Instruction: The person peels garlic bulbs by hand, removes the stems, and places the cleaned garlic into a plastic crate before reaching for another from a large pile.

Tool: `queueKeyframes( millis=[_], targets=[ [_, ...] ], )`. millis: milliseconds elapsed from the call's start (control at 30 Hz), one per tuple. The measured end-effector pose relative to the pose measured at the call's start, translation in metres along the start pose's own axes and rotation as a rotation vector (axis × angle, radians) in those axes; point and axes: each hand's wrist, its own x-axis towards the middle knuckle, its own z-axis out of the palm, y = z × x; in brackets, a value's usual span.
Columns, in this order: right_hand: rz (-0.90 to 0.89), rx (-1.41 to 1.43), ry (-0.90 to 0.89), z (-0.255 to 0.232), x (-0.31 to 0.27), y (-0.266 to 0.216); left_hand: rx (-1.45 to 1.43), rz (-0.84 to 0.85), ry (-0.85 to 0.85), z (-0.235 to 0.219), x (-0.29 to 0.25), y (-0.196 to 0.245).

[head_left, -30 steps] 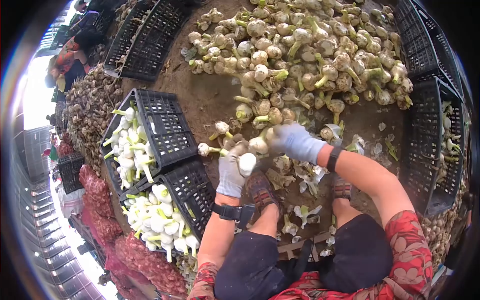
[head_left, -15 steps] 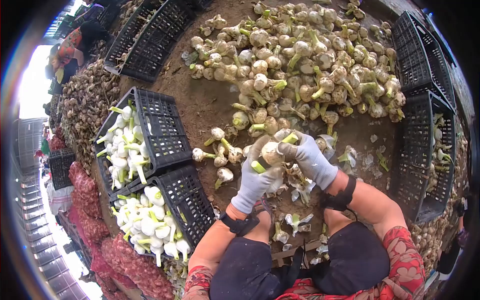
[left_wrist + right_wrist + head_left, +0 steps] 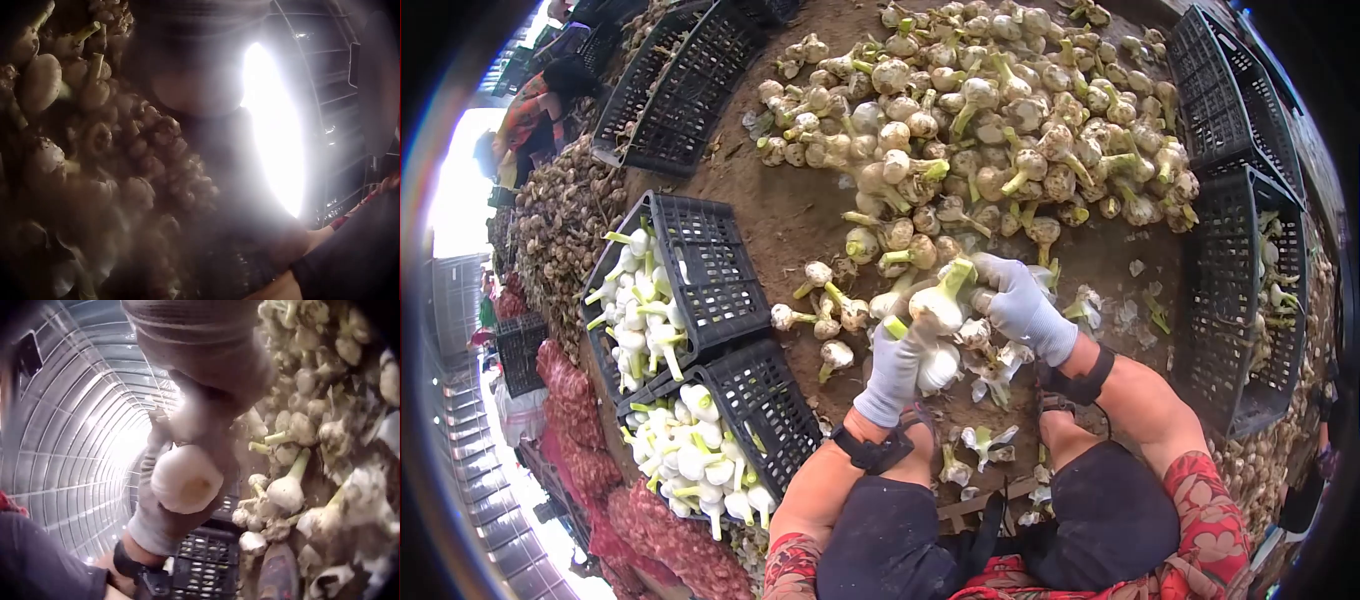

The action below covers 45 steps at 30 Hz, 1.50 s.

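Left hand (image 3: 890,378) in the head view grips a clean white bulb (image 3: 938,367) and a green-stemmed bulb (image 3: 938,308) above it, while the right hand (image 3: 1028,312) pinches the stemmed one's side, in front of the garlic heap (image 3: 1000,150). From the left wrist, dim and blurred, loose garlic (image 3: 42,82) appears to lie beside a bright glare, and neither grip can be told. Seen from the right wrist, the clean white bulb sits in the left hand, below the right hand.
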Motion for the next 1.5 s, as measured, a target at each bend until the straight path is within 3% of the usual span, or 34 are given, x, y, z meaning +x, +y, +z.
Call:
queueKeyframes(
  millis=[33, 67, 100, 167, 200, 233, 267, 333, 400, 433, 467, 667, 733, 767, 900, 967, 1133, 1200, 1233, 1267, 1300, 1333, 1367, 1400, 1467, 1500],
  targets=[
    [-0.160, -0.307, 0.023, -0.002, -0.003, -0.008, -0.053, -0.104, -0.028, 0.001, 0.000, 0.002],
    [-0.319, -0.614, 0.047, -0.004, -0.006, -0.014, -0.397, -0.308, -0.089, 0.003, 0.002, 0.004],
    [-0.417, -0.792, 0.070, -0.001, -0.008, -0.016, -0.543, -0.418, -0.085, 0.007, 0.006, 0.012],
    [-0.403, -0.807, 0.106, -0.001, -0.010, -0.013, -0.760, -0.572, -0.018, 0.009, 0.011, 0.016],
    [-0.392, -0.821, 0.143, 0.000, -0.011, -0.009, -0.757, -0.575, -0.019, 0.004, 0.013, 0.010],
    [-0.167, -0.323, 0.207, 0.004, -0.009, 0.003, -0.718, -0.424, -0.134, -0.003, 0.015, 0.004],
    [-0.166, -0.320, 0.215, 0.001, -0.008, 0.011, -0.675, -0.276, -0.248, -0.010, 0.015, -0.002],
    [0.050, -0.103, 0.282, -0.001, -0.006, 0.005, -0.684, -0.294, -0.151, 0.000, 0.009, 0.004],
    [0.156, -0.085, 0.288, 0.005, -0.012, 0.008, 0.217, 0.143, 0.100, 0.016, 0.008, -0.005],
    [0.098, -0.217, 0.286, 0.011, -0.013, 0.018, 0.162, 0.179, 0.075, 0.021, 0.008, -0.007],
    [0.039, -0.349, 0.283, 0.016, -0.016, 0.025, 0.228, 0.145, 0.075, 0.024, 0.007, -0.009],
    [-0.064, -0.510, -0.004, 0.005, -0.027, 0.007, 0.222, -0.043, -0.065, 0.008, 0.011, -0.004],
    [0.256, -0.159, -0.131, 0.000, -0.028, 0.002, 0.267, 0.141, -0.108, 0.003, 0.010, -0.013],
    [0.396, 0.274, -0.224, -0.014, -0.031, 0.009, 0.264, 0.134, -0.108, 0.000, 0.008, -0.017],
    [0.441, 0.390, -0.228, -0.016, -0.046, 0.011, 0.145, -0.105, -0.176, -0.004, 0.000, -0.015],
    [0.484, 0.424, -0.274, -0.024, -0.051, 0.010, 0.093, -0.111, -0.207, -0.003, -0.003, -0.012],
    [0.320, 0.084, -0.183, -0.063, -0.057, 0.013, -0.090, -0.214, -0.265, 0.009, -0.008, 0.000],
    [0.155, -0.119, -0.031, -0.079, -0.056, 0.022, -0.114, -0.245, -0.293, 0.011, -0.009, 0.002],
    [0.291, 0.115, 0.086, -0.084, -0.056, 0.011, -0.122, -0.319, -0.333, 0.010, -0.012, 0.007],
    [0.253, 0.033, 0.211, -0.106, -0.057, 0.020, -0.128, -0.394, -0.371, 0.007, -0.014, 0.011],
    [0.374, -0.305, 0.186, -0.129, -0.061, 0.014, -0.230, -0.417, -0.428, 0.001, -0.015, 0.011],
    [0.124, -0.957, 0.098, -0.151, -0.069, 0.019, -0.228, -0.415, -0.426, -0.003, -0.015, 0.011],
    [0.217, -1.339, -0.078, -0.169, -0.077, 0.026, -0.229, -0.383, -0.377, -0.007, -0.015, 0.011],
    [0.433, -1.557, -0.138, -0.162, -0.088, 0.017, -0.232, -0.354, -0.329, -0.011, -0.017, 0.010],
    [0.567, -1.535, -0.250, -0.138, -0.092, -0.006, -0.198, -0.373, -0.330, -0.016, -0.013, 0.014],
    [0.367, -1.280, -0.183, -0.123, -0.092, -0.010, -0.160, -0.388, -0.305, -0.013, -0.013, 0.016]
  ],
)
